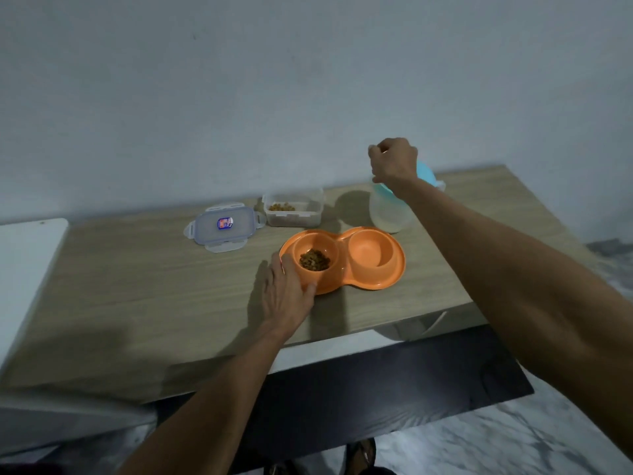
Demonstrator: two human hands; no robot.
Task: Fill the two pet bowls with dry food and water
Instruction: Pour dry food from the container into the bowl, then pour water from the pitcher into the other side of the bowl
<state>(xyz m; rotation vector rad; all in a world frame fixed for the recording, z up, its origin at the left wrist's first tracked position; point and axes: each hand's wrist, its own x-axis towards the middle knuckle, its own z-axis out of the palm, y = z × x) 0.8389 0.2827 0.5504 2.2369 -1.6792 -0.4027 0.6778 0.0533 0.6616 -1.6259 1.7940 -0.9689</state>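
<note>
Left hand gripping the rim of the orange double pet bowl, kibble in the side by its fingers, right hand curled over a blue-lidded water jug, grip unclear, kibble tub beyond the left hand.

Open tabletop front-left, jug behind double bowl
</note>
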